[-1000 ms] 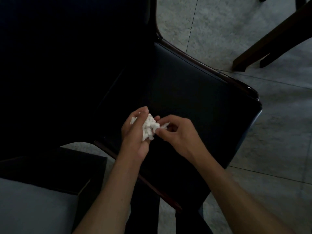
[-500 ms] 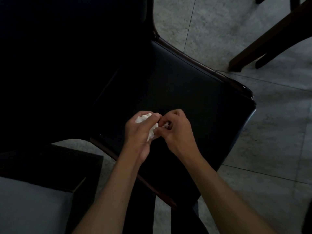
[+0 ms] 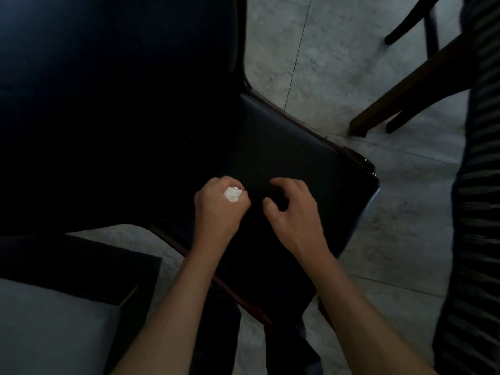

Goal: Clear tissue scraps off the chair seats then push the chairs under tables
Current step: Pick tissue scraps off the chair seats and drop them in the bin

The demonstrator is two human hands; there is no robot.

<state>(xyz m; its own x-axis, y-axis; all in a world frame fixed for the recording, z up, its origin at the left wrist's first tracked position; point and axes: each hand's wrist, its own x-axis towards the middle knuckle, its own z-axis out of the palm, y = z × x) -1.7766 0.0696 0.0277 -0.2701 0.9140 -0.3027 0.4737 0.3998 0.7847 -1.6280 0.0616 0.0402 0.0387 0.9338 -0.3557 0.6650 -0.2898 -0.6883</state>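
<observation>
Left hand (image 3: 220, 209) was fisted around the tissue wad (image 3: 233, 194) over the chair seat (image 3: 297, 169), right hand (image 3: 296, 209) loosely open, holding nothing.

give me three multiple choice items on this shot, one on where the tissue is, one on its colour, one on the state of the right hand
1. Where is the tissue wad?
A. in the left hand
B. lying on the floor
C. on the grey cushion

2. What colour is it?
A. blue
B. white
C. brown

3. How is the right hand?
A. gripping the chair leg
B. pinching a scrap
C. loosely curled, holding nothing

Answers: 1 A, the fingers are curled round the wad above the dark chair seat. 2 B, it shows bright white against the fist. 3 C, nothing shows between its fingers.
</observation>
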